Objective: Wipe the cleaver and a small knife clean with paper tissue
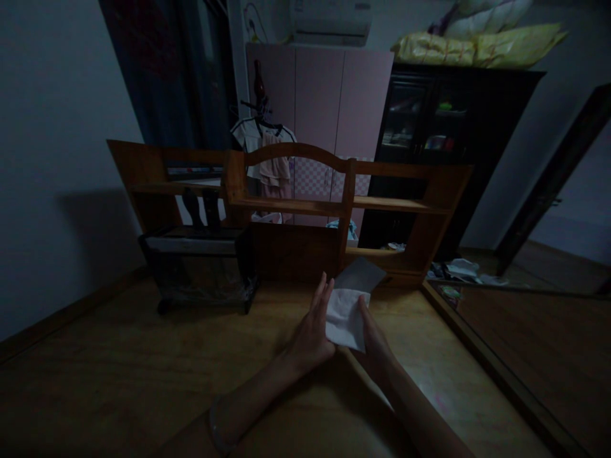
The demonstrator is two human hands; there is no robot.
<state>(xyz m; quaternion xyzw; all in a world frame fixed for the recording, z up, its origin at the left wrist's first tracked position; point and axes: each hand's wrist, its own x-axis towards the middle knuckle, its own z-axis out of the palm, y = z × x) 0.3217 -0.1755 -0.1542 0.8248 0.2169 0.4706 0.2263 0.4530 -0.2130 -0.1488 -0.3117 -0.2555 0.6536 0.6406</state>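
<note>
— White sheet (344,321), soft, creased: where is it logged?
— Item one. It sits between my two hands, over the desk (143,369), in front of the wooden shelf unit (296,207).
— Left hand (312,334)?
— Fingers (323,299) stretched nearly straight, laid flat along the sheet's left edge; nothing curled round it. Whether the thumb catches it underneath, I cannot tell.
— Right hand (377,346)?
— Closed on the sheet's right edge: thumb on top, the other fingers hidden behind it.
— Long axis?
— Runs away from me toward the shelf unit, leaning a little to the right; the far end is a greyer flap that stands clear of both hands.
— Nearer hand?
— Both touch it. The right seems to have the firmer hold, at the near corner; the left reaches farther up the side.
— Other entries?
— Black wire tray (200,267), at the desk's back left, well apart from the sheet. Loose papers (461,270) beyond the desk's right edge. Light is dim; finer detail is not readable.
</note>
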